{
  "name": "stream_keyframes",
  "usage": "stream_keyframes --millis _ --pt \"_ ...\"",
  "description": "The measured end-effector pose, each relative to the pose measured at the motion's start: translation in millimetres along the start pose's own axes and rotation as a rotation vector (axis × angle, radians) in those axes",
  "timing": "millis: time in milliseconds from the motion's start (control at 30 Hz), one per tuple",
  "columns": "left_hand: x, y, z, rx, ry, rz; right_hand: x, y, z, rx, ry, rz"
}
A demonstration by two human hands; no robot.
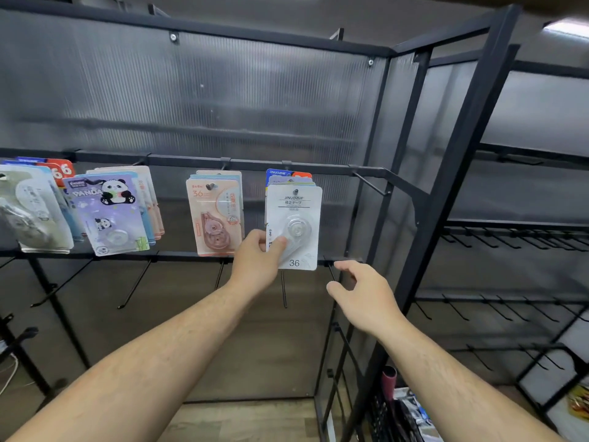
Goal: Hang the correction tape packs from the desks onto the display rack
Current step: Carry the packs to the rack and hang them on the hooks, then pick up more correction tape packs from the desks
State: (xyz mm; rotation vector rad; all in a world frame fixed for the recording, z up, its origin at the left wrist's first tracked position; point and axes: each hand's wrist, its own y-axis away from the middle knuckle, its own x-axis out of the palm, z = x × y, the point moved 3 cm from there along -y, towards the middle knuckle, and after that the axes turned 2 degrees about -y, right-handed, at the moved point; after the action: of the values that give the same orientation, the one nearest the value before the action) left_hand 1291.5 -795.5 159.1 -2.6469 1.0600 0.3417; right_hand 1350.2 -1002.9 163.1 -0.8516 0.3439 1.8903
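Head view: panda pack [108, 212] and pink pack [216, 215] hang on the display rack [437, 218]. Left hand [258, 256] pinches the lower left edge of the white correction tape pack [296, 224], frontmost on its peg. Right hand [363, 295] near its lower right corner, fingers relaxed, holding nothing.

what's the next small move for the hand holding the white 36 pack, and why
Probably let go and draw the left hand back: it pinches the white JINUO correction tape pack at its lower left edge, and the black hook tip already shows through the pack's hang hole. The right hand hovers open below, holding nothing.
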Motion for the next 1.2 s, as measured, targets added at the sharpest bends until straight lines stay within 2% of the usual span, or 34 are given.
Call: stream_keyframes --millis 133,300,400,500,867,1200 --pt "-1 11 31 -0.076 -0.282 0.061 8 -2 1 -0.042 0.046 0.069" --pt "-19 38 52 0.104 -0.736 0.091 36 -8 9 -0.16 0.139 0.205" --pt "-37 59 56 0.133 -0.877 0.085 62 -9 20 -0.265 0.171 0.29" --pt "-66 80 67 0.082 -0.978 0.058 95 -8 39 -0.355 0.179 0.387" --pt "-245 162 146 -0.286 -1.047 -0.088 240 60 167 -0.653 0.314 0.703" --pt "-484 253 207 -0.506 -1.025 -0.265 412 189 350 -0.884 0.375 0.875"
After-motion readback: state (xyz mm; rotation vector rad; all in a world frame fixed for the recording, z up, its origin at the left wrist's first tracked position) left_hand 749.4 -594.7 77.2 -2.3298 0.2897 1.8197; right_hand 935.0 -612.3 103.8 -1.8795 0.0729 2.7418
